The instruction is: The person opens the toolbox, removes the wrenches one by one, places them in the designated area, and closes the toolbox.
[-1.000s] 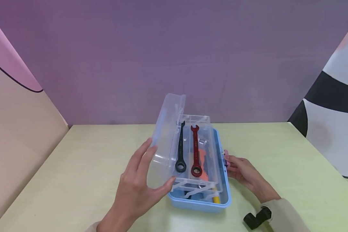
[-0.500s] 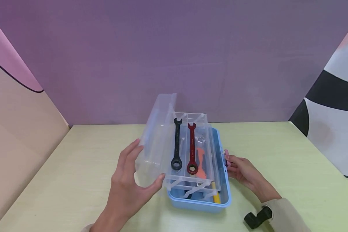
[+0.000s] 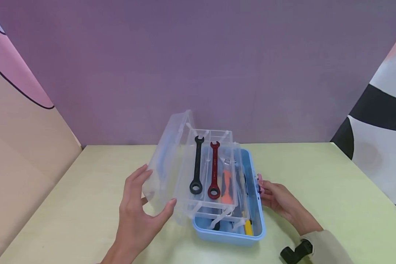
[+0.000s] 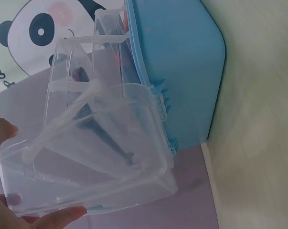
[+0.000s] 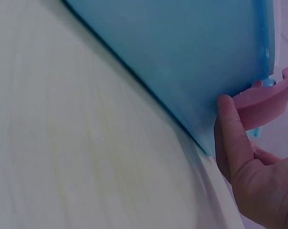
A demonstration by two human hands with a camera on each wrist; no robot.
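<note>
Table: pale green table (image 3: 316, 190) is carrying my blue toolbox (image 3: 229, 234) at its middle.
Room: purple wall (image 3: 198, 55) is standing behind.
Left hand (image 3: 135, 216): gripping the clear lid (image 3: 161, 172).
Right hand (image 3: 282, 205): pinching the pink latch (image 3: 259, 184).

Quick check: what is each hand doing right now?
Left hand: grips the clear lid, thumb on its near edge, fingers behind.
Right hand: holds the pink latch on the blue toolbox side.
</note>
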